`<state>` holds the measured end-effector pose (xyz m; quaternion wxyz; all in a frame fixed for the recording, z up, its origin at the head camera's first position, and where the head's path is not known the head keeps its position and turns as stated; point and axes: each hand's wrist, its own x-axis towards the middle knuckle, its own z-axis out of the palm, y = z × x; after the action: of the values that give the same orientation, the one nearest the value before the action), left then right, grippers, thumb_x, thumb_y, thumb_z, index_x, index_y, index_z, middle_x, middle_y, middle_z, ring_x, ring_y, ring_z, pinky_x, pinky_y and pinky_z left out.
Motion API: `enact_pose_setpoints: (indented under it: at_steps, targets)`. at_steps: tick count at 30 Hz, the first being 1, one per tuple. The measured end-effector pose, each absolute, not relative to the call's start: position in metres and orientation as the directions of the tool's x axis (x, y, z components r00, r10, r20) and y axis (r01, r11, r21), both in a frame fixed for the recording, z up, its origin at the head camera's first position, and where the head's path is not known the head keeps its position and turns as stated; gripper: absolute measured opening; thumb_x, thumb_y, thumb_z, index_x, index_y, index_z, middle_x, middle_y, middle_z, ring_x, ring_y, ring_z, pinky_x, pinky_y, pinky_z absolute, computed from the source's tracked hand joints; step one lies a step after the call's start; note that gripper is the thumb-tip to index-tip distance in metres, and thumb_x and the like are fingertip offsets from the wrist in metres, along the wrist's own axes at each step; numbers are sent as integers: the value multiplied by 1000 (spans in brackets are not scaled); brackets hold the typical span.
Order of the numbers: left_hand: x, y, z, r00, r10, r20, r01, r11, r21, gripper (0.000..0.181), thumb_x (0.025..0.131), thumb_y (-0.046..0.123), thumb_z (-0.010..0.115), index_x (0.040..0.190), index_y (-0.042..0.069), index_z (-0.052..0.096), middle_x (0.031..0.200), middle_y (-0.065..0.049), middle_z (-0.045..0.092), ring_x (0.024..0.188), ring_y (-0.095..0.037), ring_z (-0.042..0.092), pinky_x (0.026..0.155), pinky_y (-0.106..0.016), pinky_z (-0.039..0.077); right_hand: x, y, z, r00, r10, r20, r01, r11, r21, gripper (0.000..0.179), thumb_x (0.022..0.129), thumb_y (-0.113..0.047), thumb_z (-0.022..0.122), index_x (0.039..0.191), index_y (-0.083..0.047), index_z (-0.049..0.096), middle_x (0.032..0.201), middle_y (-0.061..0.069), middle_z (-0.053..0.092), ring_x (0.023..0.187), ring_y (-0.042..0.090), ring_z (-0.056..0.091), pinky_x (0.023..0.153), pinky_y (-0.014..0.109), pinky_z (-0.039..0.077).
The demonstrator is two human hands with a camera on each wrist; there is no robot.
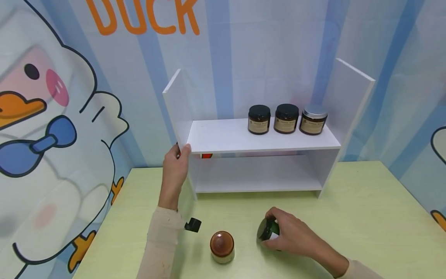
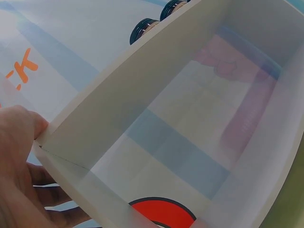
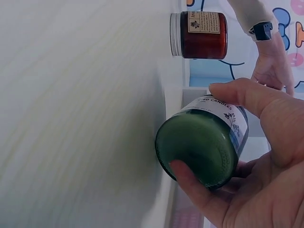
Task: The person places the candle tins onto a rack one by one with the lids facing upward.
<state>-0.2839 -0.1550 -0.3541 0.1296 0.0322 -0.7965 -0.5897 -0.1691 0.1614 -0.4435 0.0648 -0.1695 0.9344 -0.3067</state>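
Observation:
My left hand (image 1: 175,164) grips the left side panel of a white two-tier shelf (image 1: 223,139). In the left wrist view its thumb lies at the panel's edge and the fingers are on the outer side. Low over the table, my right hand (image 1: 294,234) holds a green glass candle jar (image 1: 271,228), tilted on its side. The right wrist view shows that jar's base and its white label, with fingers curled around it. Between the two arms an amber jar (image 1: 222,248) stands upside down, its silver lid (image 3: 176,34) against the table.
Three dark jars stand on the upper shelf toward the right: two black-lidded ones (image 1: 259,120) (image 1: 286,119) and one silver-lidded (image 1: 313,120). The light green table (image 1: 376,217) meets a duck-print backdrop (image 1: 240,50) behind the shelf.

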Motion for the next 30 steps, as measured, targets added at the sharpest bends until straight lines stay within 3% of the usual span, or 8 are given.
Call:
enact_pose_setpoints:
  at_steps: [12, 23, 30]
  targets:
    - [-282, -156, -354, -969, -188, 157, 98, 290, 952, 58, 103, 46, 48, 150, 11, 49, 146, -11, 53, 125, -29, 50, 105, -54, 42, -173, 167, -449, -910, -413, -28, -268, 639, -721, 57, 78, -35, 87, 121, -10, 58, 98, -2, 65, 82, 18, 58, 65, 29, 47]
    - [-281, -155, -354, -971, -189, 148, 87, 298, 950, 59, 104, 45, 48, 151, 10, 47, 148, -11, 51, 128, -29, 49, 106, -55, 41, -171, 166, -447, -908, -412, -72, -184, 549, -816, 60, 79, -26, 85, 131, -7, 60, 113, 6, 66, 94, 20, 59, 70, 31, 51]
    - [-282, -155, -353, -972, -191, 138, 77, 294, 953, 60, 103, 48, 48, 151, 12, 47, 149, -9, 51, 128, -28, 49, 107, -55, 41, -174, 169, -451, -915, -388, -113, -98, 483, -870, 52, 81, -23, 83, 126, -10, 60, 110, 6, 66, 96, 22, 57, 75, 35, 49]
